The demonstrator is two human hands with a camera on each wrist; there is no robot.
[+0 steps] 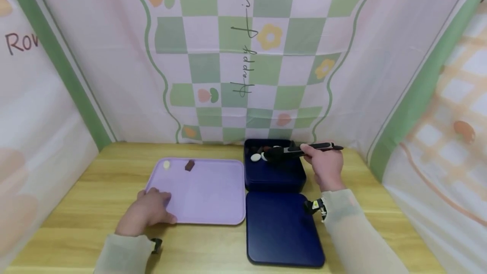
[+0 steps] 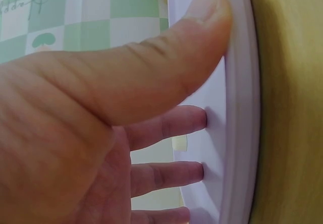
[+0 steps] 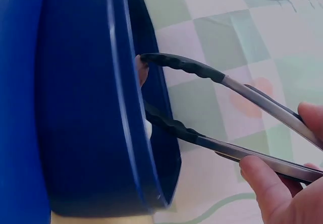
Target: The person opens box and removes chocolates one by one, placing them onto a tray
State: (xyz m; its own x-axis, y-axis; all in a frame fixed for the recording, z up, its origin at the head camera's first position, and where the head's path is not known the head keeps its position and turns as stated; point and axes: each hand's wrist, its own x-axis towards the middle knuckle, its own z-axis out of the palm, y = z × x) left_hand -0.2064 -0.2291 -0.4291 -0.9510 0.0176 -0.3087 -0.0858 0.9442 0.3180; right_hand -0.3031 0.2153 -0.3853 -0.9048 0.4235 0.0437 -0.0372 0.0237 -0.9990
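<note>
My right hand (image 1: 326,166) grips a pair of tongs (image 3: 257,95) with black tips and metal arms. Their tips reach down into a dark blue box (image 1: 275,181), spread apart in the right wrist view. White oval pieces (image 1: 255,157) and darker brown ones lie inside it, partly hidden behind the tongs. At the near left corner of a lilac tray (image 1: 209,193), my left hand (image 1: 148,209) rests with its thumb (image 2: 207,19) on the rim and straight fingertips touching the inner surface. On that tray sit a cream piece (image 1: 166,165) and a brown block (image 1: 189,165).
A flat dark blue lid (image 1: 283,229) lies directly in front of the box, beside the tray's right edge. Everything stands on a wooden table (image 1: 205,246). A checkered cloth (image 1: 262,67) hangs behind it, with more cloth on both sides.
</note>
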